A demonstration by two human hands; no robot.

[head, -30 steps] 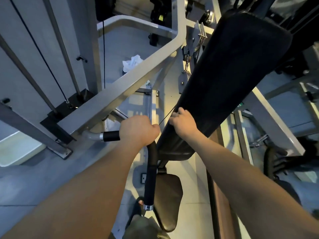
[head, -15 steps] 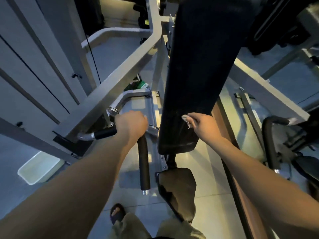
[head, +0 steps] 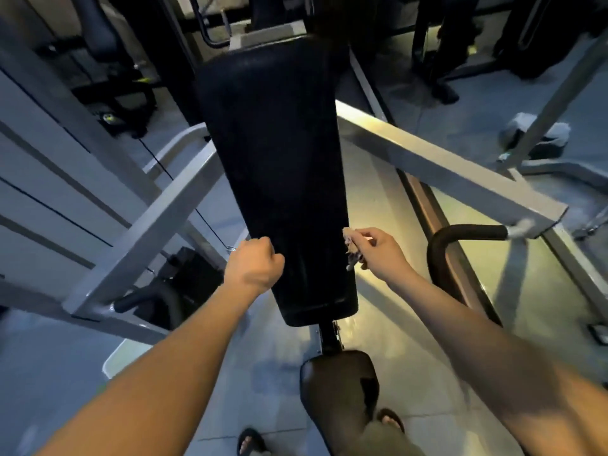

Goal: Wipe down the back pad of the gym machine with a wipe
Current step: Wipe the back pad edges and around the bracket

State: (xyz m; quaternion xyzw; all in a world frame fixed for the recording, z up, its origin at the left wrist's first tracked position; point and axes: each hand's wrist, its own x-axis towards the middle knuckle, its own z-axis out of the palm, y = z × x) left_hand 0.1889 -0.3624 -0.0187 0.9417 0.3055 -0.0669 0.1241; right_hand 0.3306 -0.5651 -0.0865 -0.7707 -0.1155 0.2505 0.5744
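The long black back pad (head: 279, 159) stands upright in the middle of the head view, narrow end down. My right hand (head: 381, 255) pinches a small crumpled wipe (head: 351, 250) right at the pad's lower right edge. My left hand (head: 253, 266) is curled into a fist at the pad's lower left edge, overlapping it, with nothing visible in it. Whether either hand touches the pad I cannot tell.
The black seat (head: 339, 386) sits below the pad, with my sandalled feet beside it. Grey frame beams (head: 148, 232) run on both sides. A black curved handle (head: 460, 235) is to the right, another (head: 148, 299) low on the left. A white tray (head: 113, 360) lies on the floor.
My left hand has let go of the black handle and come over to the pad's left edge. My right hand with the wipe has shifted to the pad's right edge. The view now faces the pad.
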